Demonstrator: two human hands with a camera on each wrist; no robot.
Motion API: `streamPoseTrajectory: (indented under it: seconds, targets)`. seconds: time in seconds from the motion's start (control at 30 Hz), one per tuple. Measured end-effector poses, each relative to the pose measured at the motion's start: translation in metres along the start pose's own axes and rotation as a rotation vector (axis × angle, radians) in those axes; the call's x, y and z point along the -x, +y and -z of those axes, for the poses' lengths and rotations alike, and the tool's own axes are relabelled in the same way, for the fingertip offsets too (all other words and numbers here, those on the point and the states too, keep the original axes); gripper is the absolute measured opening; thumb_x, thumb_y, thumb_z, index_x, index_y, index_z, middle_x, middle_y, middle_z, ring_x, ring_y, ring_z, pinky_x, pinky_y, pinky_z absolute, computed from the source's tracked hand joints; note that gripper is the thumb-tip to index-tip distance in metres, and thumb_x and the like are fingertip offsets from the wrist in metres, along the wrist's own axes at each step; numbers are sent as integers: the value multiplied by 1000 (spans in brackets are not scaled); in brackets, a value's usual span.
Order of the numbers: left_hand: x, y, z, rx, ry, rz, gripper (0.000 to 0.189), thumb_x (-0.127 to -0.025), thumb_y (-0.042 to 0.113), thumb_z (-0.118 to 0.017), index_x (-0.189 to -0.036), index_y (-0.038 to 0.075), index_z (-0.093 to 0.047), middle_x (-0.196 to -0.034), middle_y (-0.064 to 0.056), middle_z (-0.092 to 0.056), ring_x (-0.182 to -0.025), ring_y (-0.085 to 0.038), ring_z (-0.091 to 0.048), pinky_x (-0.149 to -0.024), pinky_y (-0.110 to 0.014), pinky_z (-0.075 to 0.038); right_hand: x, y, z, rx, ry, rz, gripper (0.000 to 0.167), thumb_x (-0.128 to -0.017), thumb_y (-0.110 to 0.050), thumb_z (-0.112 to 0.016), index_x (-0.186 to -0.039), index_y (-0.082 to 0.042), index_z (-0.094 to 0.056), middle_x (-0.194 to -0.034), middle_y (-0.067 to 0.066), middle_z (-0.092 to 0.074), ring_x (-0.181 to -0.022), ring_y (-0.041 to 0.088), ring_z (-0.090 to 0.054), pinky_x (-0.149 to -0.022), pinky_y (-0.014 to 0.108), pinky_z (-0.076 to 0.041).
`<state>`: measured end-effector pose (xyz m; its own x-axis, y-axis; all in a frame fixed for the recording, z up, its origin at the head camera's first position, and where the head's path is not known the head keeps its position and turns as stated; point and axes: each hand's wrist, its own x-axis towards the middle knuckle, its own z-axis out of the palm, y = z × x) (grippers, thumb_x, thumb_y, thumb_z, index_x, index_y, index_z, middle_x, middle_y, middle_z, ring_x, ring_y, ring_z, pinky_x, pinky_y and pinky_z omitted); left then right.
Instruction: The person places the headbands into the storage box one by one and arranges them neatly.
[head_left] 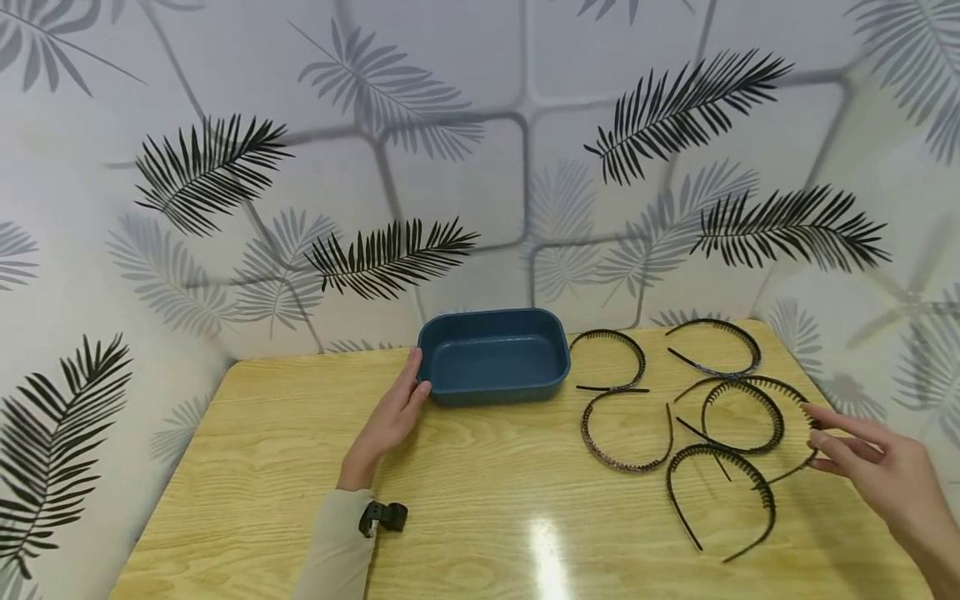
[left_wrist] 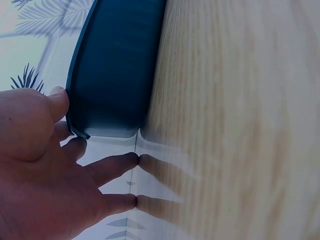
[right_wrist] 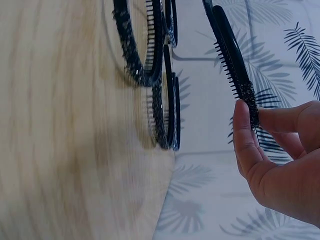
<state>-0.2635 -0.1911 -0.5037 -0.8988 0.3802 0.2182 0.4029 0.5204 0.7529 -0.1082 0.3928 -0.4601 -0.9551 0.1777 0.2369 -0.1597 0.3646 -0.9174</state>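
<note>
My right hand (head_left: 873, 467) pinches a black toothed headband (right_wrist: 232, 52) at its curved middle, between thumb and fingertips. In the right wrist view this headband is held up off the table, a dark sparkly band showing by the fingers. My left hand (head_left: 392, 414) rests at the left end of a dark blue rectangular bin (head_left: 491, 397). Its thumb touches the bin's rim, and the other fingers are spread, two fingertips reaching the tabletop in the left wrist view. No headband shows inside the bin.
Several more headbands lie on the wooden table (head_left: 480, 517) right of the bin: one headband (head_left: 626, 467) in front, another headband (head_left: 753, 346) near the back edge, and a nearer headband (head_left: 720, 450). A leaf-patterned wall (head_left: 480, 192) stands behind the table.
</note>
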Motion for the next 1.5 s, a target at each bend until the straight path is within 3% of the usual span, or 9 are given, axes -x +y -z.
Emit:
streamPoseTrajectory:
  seconds: [0.17, 0.4, 0.57, 0.8, 0.97, 1.13, 1.27, 1.5]
  targets:
    - [4, 0, 0, 4, -5, 13, 63, -113, 17, -40, -161, -7, -8, -170, -22, -3, -156, -37, -5, -123, -56, -14, -10, -4, -19, -70, -50, 9, 34, -99, 3, -65, -133, 0, -69, -115, -22, -70, -86, 0, -72, -68, 24, -59]
    - [4, 2, 0, 14, -15, 33, 63, -113, 18, -40, -163, -3, -7, -171, -18, -3, -157, -32, -5, -124, -53, -15, -18, -10, -40, -31, -94, 4, 40, -100, -2, -66, -140, 1, -62, -116, -22, -68, -84, 3, -73, -70, 25, -60]
    - [0, 5, -3, 21, -16, 20, 63, -113, 17, -40, -163, -3, -8, -171, -18, -4, -157, -33, -6, -123, -53, -16, -22, -17, -52, -8, -107, 52, 40, -100, -2, -65, -139, 4, -61, -118, -19, -67, -86, 2, -72, -69, 25, -60]
    - [-3, 2, -8, 10, -22, 32, 63, -114, 19, -40, -164, 0, -8, -171, -15, -3, -157, -30, -6, -124, -50, -15, -29, -23, -67, -184, -171, -2, 41, -100, -2, -67, -140, 0, -63, -116, -11, -69, -89, 5, -73, -73, 29, -60]
    - [-2, 2, -7, 13, -16, 37, 63, -114, 20, -40, -164, -1, -9, -171, -14, -4, -157, -30, -7, -124, -49, -16, -35, -31, -84, -178, -178, 13, 43, -100, -4, -67, -141, 5, -59, -114, -9, -69, -88, 6, -73, -73, 28, -60]
    - [0, 1, -3, -7, 7, 30, 62, -113, 19, -41, -163, -2, -10, -171, -16, -6, -157, -31, -9, -124, -50, -17, -44, -37, -103, -275, -198, -9, 44, -100, -4, -67, -142, 4, -59, -117, -9, -67, -92, 5, -72, -75, 28, -60]
    - [2, 1, 2, -18, 16, 30, 62, -113, 18, -40, -163, -3, -10, -170, -17, -6, -156, -32, -9, -124, -51, -17, -52, -43, -122, -292, -207, -4, 43, -100, -5, -67, -142, 3, -60, -118, -7, -66, -91, 5, -72, -75, 28, -60]
    - [1, 0, 2, -51, 26, 19, 60, -114, 16, -37, -162, -5, -10, -169, -22, -9, -156, -34, -10, -124, -51, -16, -64, -53, -149, -313, -243, 16, 44, -101, -9, -67, -142, 5, -58, -128, -10, -64, -95, 6, -72, -77, 29, -60]
